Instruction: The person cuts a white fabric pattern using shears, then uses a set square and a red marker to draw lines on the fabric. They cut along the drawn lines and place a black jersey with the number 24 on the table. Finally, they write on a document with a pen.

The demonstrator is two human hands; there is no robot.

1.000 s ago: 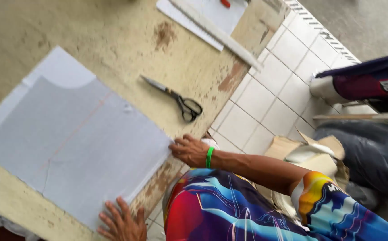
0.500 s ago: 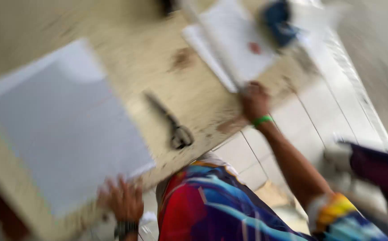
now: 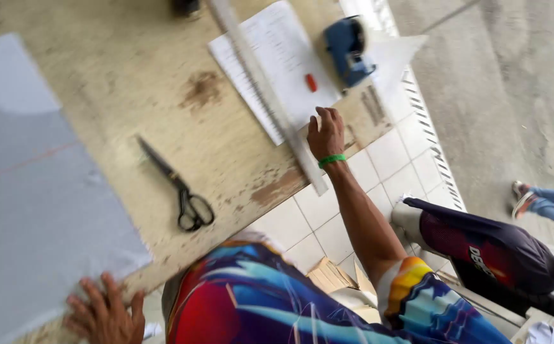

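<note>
My right hand point(image 3: 326, 134), a green band on its wrist, reaches across the worn table point(image 3: 162, 70). Its fingertips lie on the edge of a long pale ruler point(image 3: 261, 83) and a white printed sheet point(image 3: 289, 57). Whether the fingers grip the ruler I cannot tell. My left hand point(image 3: 105, 312) lies flat with spread fingers on the near corner of a large grey sheet of fabric point(image 3: 28, 210) at the table's left. Black-handled scissors point(image 3: 184, 191) lie between the two hands.
A blue hand-sized device point(image 3: 348, 51) and a small red object point(image 3: 311, 83) sit on the white sheet. Beside the table is a white tiled floor point(image 3: 391, 159), a dark purple bag point(image 3: 493, 248) and cardboard point(image 3: 334, 277). Another person's legs point(image 3: 544, 204) show at right.
My right hand left the grey fabric's edge and reached out to the ruler and white sheet. My left hand stayed on the fabric. The view swung toward the table's far end.
</note>
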